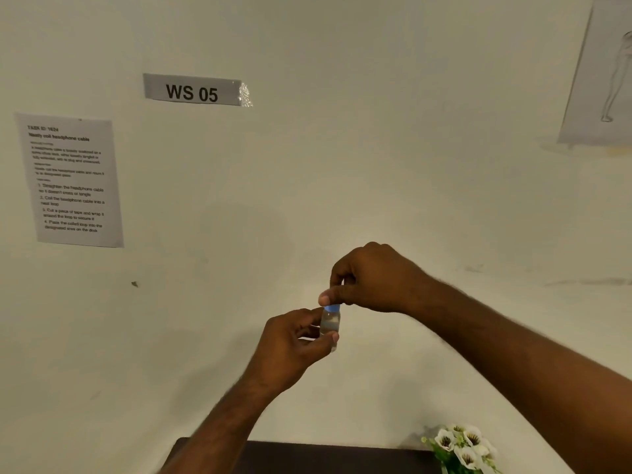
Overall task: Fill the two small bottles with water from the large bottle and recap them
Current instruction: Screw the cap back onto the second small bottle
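Pale wall (342, 165) fills most of my feed, w/ a grey "WS 05" sign (192, 90) taped up top-centre. Printed sheet (70, 179) hangs at left; its text is mostly too blurred to read, though the heading mentions a headphone cable. Sketch (605, 77) of a figure sits at the top-right edge, partly cut off. Along the bottom I see just the dark back edge of the worktop (325, 456), and white flowers (461, 446) w/ green stems at its right end.

Both hands are raised in front of the wall, mid-frame. Left hand (290, 340) grips a small bottle (330, 325) by the body: thumb curled under near the base, fingers wrapped round the far side. Bottle is clear, upright or close to it, held in the air above the worktop and touching nothing else. Looks to have liquid inside, but the level is too blurred to call.

Right hand (366, 282) comes in from above, thumb and forefinger pinching the top of the bottle at the blue cap (332, 307). Only a sliver of blue shows under the thumb, so I can't tell if the cap is seated fully or partly on. Other right fingers are curled in. Neither the 2nd small bottle nor the large one is on my feed.
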